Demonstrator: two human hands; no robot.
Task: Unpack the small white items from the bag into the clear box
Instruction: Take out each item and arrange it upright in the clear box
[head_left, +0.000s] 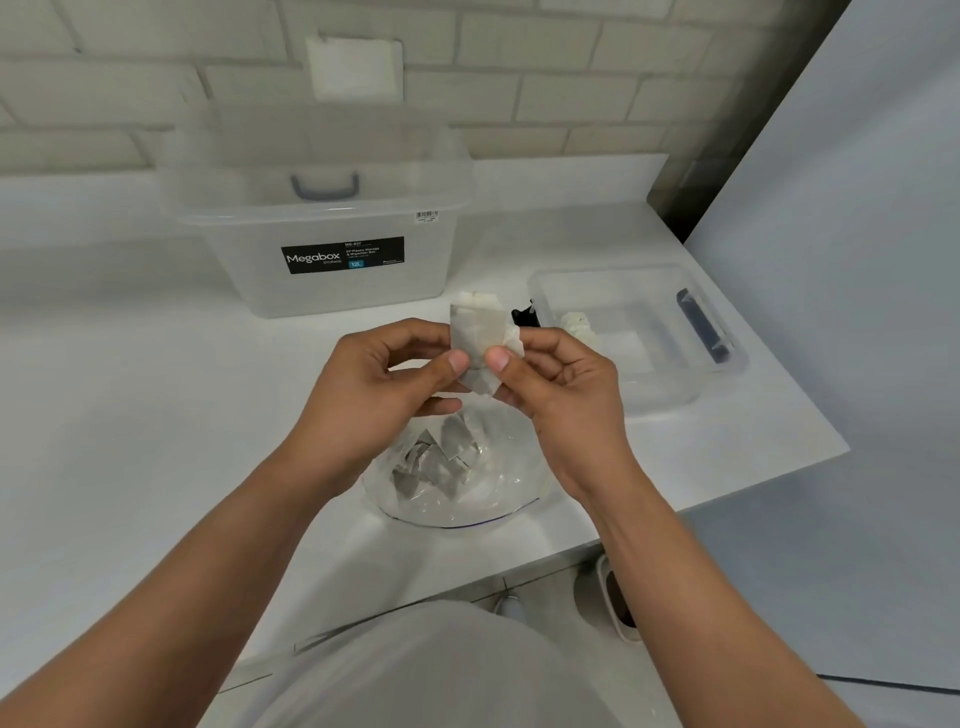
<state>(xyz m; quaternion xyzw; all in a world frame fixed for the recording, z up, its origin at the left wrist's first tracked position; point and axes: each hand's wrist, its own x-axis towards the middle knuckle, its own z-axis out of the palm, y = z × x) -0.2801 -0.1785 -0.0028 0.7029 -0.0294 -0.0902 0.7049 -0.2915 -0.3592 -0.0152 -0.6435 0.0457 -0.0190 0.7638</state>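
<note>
1. Both hands are up over the white worktop, and they've got one small packet pinched between them. The left hand has its thumb and fingers closed on the packet's left edge, while the right hand clamps the right edge, thumb in front.
2. The packet looks like a thin greyish-white pouch with something white poking out the top, just above both thumbs. Can't tell exactly what's inside.
3. Right below the fingers, closer to the person, the clear plastic bag lies open on the worktop with more of the same greyish packets piled in it.
4. Just past the right-hand fingers, off to the right, sits a shallow clear box with a dark handle piece along its far side. A few small white items are already lying in it near its left wall.
5. A small black thing sits between the held packet and that box, too hidden to identify.
6. Beyond the left-hand fingers, by the brick wall, stands a taller clear tub with a black Megabox label.
</note>
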